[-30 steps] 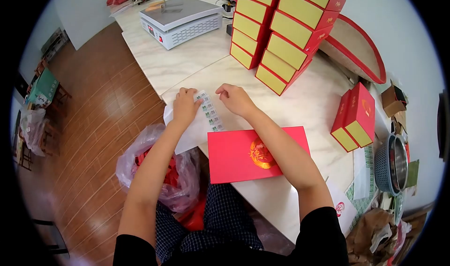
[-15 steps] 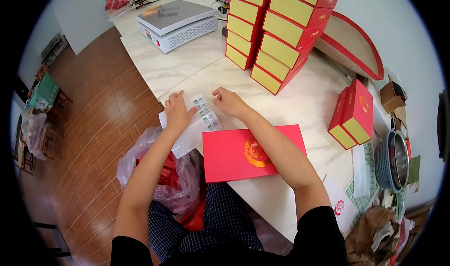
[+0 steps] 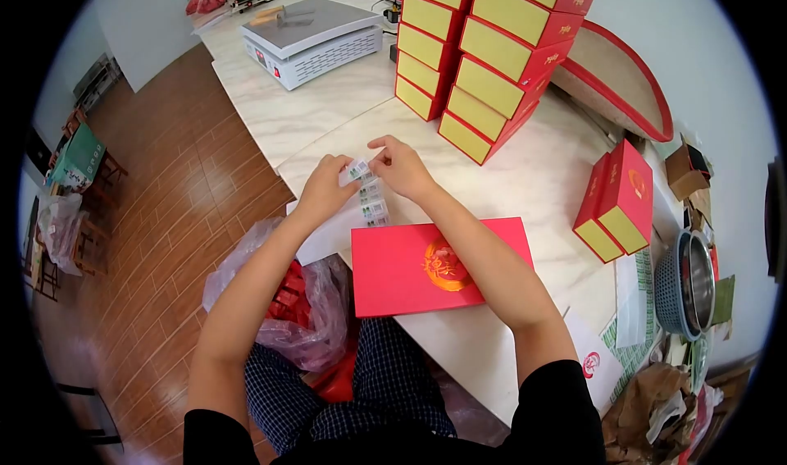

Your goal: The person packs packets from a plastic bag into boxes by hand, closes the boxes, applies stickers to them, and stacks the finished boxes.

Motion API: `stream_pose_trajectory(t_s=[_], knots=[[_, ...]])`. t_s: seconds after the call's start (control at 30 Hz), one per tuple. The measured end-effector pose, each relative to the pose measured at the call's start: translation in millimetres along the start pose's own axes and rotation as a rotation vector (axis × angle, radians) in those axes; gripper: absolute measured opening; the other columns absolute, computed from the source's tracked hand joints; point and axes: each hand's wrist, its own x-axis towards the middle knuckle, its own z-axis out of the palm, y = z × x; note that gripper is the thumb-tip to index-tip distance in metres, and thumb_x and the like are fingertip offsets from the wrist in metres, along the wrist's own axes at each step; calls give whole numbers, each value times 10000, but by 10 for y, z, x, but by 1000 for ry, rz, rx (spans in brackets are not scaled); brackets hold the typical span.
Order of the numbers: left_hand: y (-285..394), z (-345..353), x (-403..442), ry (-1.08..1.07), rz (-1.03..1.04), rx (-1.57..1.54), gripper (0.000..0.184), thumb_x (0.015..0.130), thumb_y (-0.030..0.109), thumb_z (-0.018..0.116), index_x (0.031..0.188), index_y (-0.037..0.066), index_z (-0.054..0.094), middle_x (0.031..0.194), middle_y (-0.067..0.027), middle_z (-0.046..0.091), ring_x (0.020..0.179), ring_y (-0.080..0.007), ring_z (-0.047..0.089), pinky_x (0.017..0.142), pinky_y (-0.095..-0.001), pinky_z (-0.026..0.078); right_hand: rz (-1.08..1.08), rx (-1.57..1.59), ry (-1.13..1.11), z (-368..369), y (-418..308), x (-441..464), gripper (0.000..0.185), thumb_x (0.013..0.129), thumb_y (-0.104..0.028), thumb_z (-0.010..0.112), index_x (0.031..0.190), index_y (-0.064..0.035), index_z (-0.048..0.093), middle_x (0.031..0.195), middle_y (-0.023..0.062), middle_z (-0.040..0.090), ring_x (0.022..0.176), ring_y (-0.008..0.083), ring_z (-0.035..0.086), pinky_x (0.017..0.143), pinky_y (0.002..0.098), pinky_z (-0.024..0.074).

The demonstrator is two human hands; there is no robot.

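Note:
A strip of printed stickers [image 3: 372,194] on white backing paper lies at the table's near left edge, its top end lifted. My left hand [image 3: 328,188] is closed on that lifted end, thumb and fingers pinching it from the left. At the upper right corner of the same strip, my right hand [image 3: 402,171] has its fingers curled, fingertips at the sticker edge; whether one sticker has come loose cannot be made out. Below my right forearm sits a closed red gift box [image 3: 393,272] with a gold round emblem, partly covered by the arm.
Tall stacks of red and yellow boxes [image 3: 484,88] stand at the back, with two more boxes [image 3: 619,207] at the right. A grey-topped machine [image 3: 307,43] sits at the back left. Below the table edge hangs a plastic bag [image 3: 324,334] of red packets. Baskets [image 3: 684,289] stand far right.
My left hand has gone from lying spread on the paper to pinching the sticker strip, whose top end is now raised. My right hand has come slightly left to its edge.

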Motion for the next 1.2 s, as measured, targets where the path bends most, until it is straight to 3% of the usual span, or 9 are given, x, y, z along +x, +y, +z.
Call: stream_pose_trajectory(t_s=[0.1, 0.17, 0.27, 0.47, 0.57, 0.77, 1.03, 1.13, 1.2], knots=[[193, -127, 59, 84, 61, 21, 314, 847, 246, 678, 1057, 23, 613, 895, -114, 650, 824, -216, 597, 795, -310, 468, -64, 103, 32, -68, -191, -34, 330, 812, -1, 611, 1137, 1, 551, 780, 122, 652, 719, 252, 634, 703, 322, 510], [233, -194, 153, 38, -120, -379, 256, 922, 246, 597, 1005, 6, 622, 831, -46, 616, 785, -131, 550, 748, -259, 445, -177, 37, 77, -67, -262, -51, 320, 814, 11, 600, 1130, -4, 551, 779, 118, 642, 738, 252, 626, 709, 330, 505], [327, -363, 191, 9, -149, -365, 261, 964, 248, 539, 966, 2, 626, 805, 11, 589, 749, -60, 489, 693, -227, 416, -360, -76, 148, -45, -364, -72, 324, 818, 31, 593, 1134, -27, 551, 793, 97, 622, 777, 231, 610, 719, 330, 497], [344, -494, 203, -59, -273, -529, 235, 952, 265, 554, 931, 49, 646, 798, 41, 579, 715, -27, 463, 649, -219, 391, -549, -243, 202, -58, -523, -122, 317, 803, 27, 610, 1109, -47, 570, 811, 92, 609, 810, 259, 570, 730, 369, 474], [518, -649, 184, -115, -459, -633, 237, 909, 256, 586, 938, 37, 671, 796, -1, 621, 710, -77, 530, 682, -237, 443, -595, -254, 221, -53, -565, -130, 275, 794, 12, 616, 1062, -41, 588, 808, 96, 616, 810, 280, 555, 746, 386, 462], [501, -665, 192, -201, -555, -814, 238, 902, 266, 591, 992, 62, 675, 925, -19, 640, 820, -101, 564, 721, -247, 464, -696, -327, 253, -49, -552, -115, 154, 784, -3, 632, 932, -43, 618, 832, 83, 615, 806, 284, 552, 735, 379, 459], [417, -640, 315, -161, -628, -804, 269, 890, 265, 610, 1024, 39, 667, 955, -44, 644, 888, -143, 569, 757, -308, 480, -798, -508, 314, -94, -618, -107, 124, 739, -10, 665, 837, -41, 595, 857, 73, 590, 792, 270, 557, 688, 375, 465], [178, -580, 475, -83, -668, -783, 274, 912, 262, 583, 1045, 32, 651, 958, -62, 646, 851, -160, 588, 734, -314, 499, -867, -403, 391, -113, -661, -97, 140, 759, 1, 669, 872, -36, 595, 873, 89, 594, 797, 266, 574, 673, 341, 477], [-99, -484, 583, -40, -685, -852, 272, 932, 263, 557, 1053, 33, 640, 952, -69, 645, 827, -169, 597, 716, -313, 510, -744, -212, 476, -133, -655, -91, 116, 820, -1, 639, 914, -18, 574, 849, 95, 599, 778, 222, 583, 690, 311, 480]])
